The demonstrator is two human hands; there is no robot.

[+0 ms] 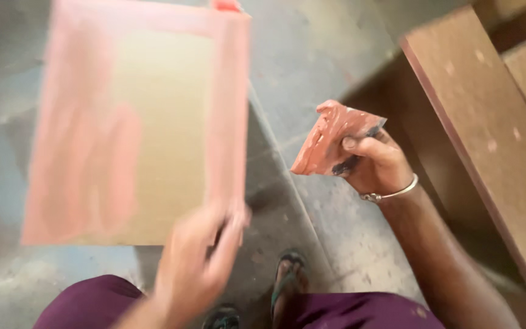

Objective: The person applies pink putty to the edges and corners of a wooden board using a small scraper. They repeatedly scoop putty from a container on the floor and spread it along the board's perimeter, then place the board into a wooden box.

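Observation:
My left hand grips the lower right corner of a flat rectangular board, tan in the middle with pink-red paste smeared along its edges and left side. The board and that hand are blurred by motion. My right hand, wearing a metal bangle on the wrist, is closed around a folded scraper pad coated in reddish-pink paste, held to the right of the board and apart from it.
Brown boards with pale filler spots lie stacked at the right. Grey concrete floor is below. My foot in a sandal and purple-clad knees show at the bottom.

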